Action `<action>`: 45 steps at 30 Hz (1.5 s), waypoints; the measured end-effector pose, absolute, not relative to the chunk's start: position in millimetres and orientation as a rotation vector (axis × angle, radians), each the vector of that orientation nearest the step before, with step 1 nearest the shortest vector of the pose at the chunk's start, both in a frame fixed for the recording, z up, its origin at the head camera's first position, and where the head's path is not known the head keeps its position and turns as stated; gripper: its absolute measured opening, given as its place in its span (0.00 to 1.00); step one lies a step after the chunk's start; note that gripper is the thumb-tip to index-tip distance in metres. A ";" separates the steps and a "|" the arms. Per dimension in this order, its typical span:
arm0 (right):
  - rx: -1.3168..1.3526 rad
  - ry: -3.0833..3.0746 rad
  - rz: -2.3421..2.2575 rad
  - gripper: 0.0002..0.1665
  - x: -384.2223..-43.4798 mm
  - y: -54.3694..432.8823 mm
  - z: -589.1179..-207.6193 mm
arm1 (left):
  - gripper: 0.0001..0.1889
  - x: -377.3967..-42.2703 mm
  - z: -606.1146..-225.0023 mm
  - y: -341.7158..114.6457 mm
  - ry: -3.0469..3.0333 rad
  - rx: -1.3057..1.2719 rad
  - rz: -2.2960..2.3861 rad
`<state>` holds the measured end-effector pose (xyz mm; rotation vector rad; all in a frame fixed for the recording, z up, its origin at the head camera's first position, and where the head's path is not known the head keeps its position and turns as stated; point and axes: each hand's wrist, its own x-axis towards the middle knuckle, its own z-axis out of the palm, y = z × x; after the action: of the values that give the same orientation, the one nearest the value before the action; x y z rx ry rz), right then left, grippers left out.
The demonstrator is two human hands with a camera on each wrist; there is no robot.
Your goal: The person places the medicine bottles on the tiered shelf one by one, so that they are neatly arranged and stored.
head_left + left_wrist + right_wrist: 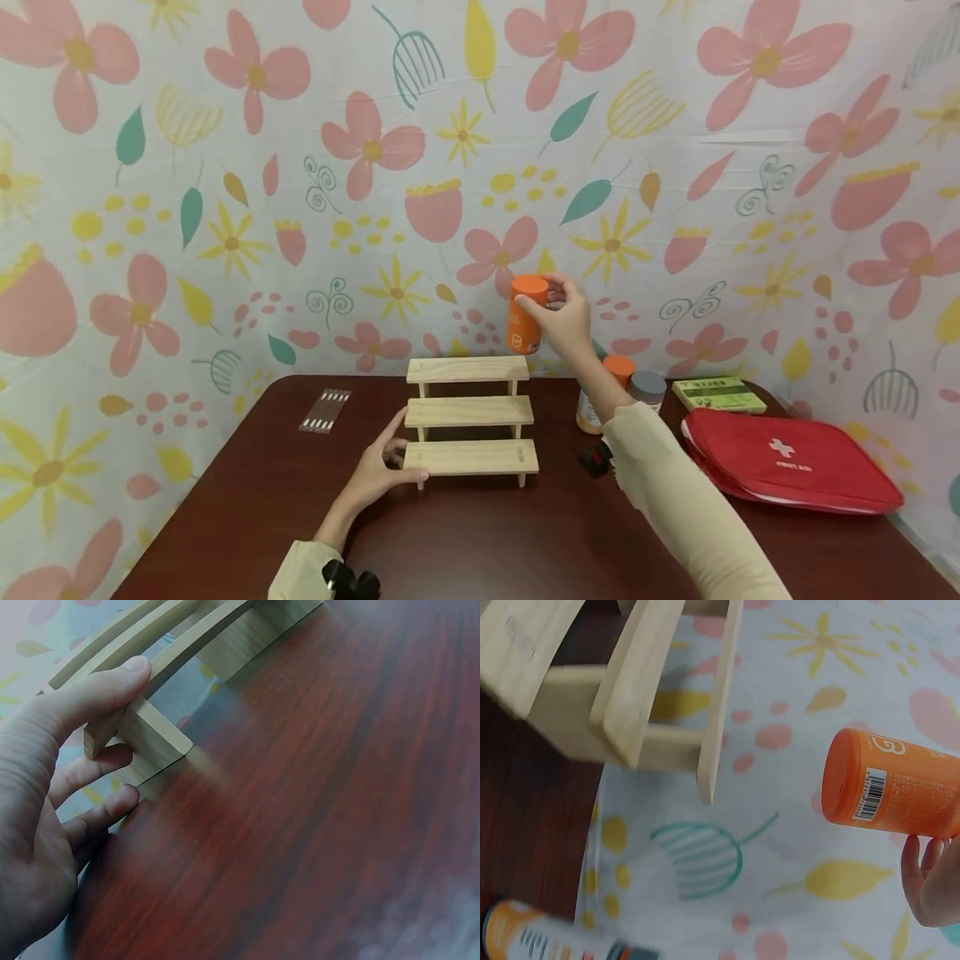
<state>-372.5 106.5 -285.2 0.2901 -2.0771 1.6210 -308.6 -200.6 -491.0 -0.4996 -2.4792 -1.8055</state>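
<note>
1. The right hand (567,321) holds an orange bottle (523,321) in the air, its fingers (911,862) gripping the side, with the thumb on the near face in the head view.
2. The orange bottle is roughly upright, cap on top, near the right end of the top step of a wooden rack (471,412) and apart from it. A barcode and small print show near its base in the right wrist view.
3. The wooden rack has 3 steps and stands on a dark reddish-brown counter (510,542).
4. The left hand (378,467) grips the left end of the lowest step: the thumb (112,684) lies on the front edge, and the other fingers bend in around the end, near the leg.
5. Right of the rack, partly behind the right forearm, an orange-capped bottle (619,367) and a gray-capped bottle (648,385) stand side by side.
6. Farther right lie a yellow-green box (720,394) and, nearer, a red first aid pouch (795,467) with a white cross.
7. Left of the rack, a clear packet of cotton swabs (326,411) lies flat.
8. A flowered cloth (300,217) hangs behind the counter.
9. Both arms wear cream sleeves (678,492).
</note>
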 end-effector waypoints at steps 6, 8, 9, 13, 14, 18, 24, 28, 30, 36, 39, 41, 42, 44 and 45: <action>0.329 -2.098 1.630 0.32 -379.5 67.2 -296.3 | 0.55 -306.3 -495.3 -199.8 -2.467 -0.515 -1.796; 0.339 -2.095 1.649 0.32 -381.9 54.3 -299.7 | 0.55 -306.9 -494.4 -201.2 -2.467 -0.510 -1.788; 0.342 -2.091 1.659 0.32 -382.8 47.9 -301.0 | 0.55 -307.3 -493.9 -201.8 -2.466 -0.505 -1.785; 0.347 -2.105 1.655 0.33 -387.3 27.9 -307.7 | 0.55 -309.7 -493.8 -202.5 -2.461 -0.513 -1.788; 0.343 -2.112 1.643 0.33 -388.2 23.8 -309.7 | 0.55 -310.1 -494.2 -202.6 -2.466 -0.517 -1.788; 0.342 -2.142 1.627 0.32 -390.9 8.4 -316.5 | 0.55 -310.1 -494.8 -203.1 -2.466 -0.543 -1.800; 0.388 -2.155 1.616 0.32 -393.2 -10.4 -323.9 | 0.55 -310.1 -491.7 -204.9 -2.447 -0.546 -1.804; 0.412 -2.171 1.612 0.32 -394.6 -15.4 -333.0 | 0.54 -309.9 -492.2 -203.8 -2.460 -0.553 -1.816; 0.409 -2.175 1.608 0.33 -395.3 -16.5 -337.8 | 0.54 -309.3 -493.3 -203.1 -2.464 -0.548 -1.825; 0.394 -2.147 1.633 0.34 -396.8 -18.0 -344.1 | 0.54 -308.6 -494.3 -201.8 -2.464 -0.540 -1.828; 0.406 -2.129 1.632 0.33 -397.5 -19.3 -344.4 | 0.54 -309.7 -494.3 -202.0 -2.456 -0.550 -1.824; 0.417 -2.120 1.629 0.33 -397.9 -20.2 -344.5 | 0.54 -310.5 -494.3 -202.6 -2.450 -0.559 -1.824; 0.422 -2.118 1.634 0.33 -398.1 -20.6 -344.5 | 0.54 -310.9 -494.5 -202.9 -2.450 -0.565 -1.826; 0.432 -2.111 1.653 0.33 -398.3 -20.8 -344.8 | 0.54 -311.5 -494.8 -203.8 -2.453 -0.575 -1.826; 0.437 -2.108 1.668 0.33 -398.5 -20.8 -345.1 | 0.54 -311.8 -494.9 -204.2 -2.458 -0.579 -1.825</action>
<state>-398.5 -20.8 -345.1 0.4374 -2.1077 1.6677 -311.8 -204.2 -494.9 -0.5787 -2.4576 -1.8249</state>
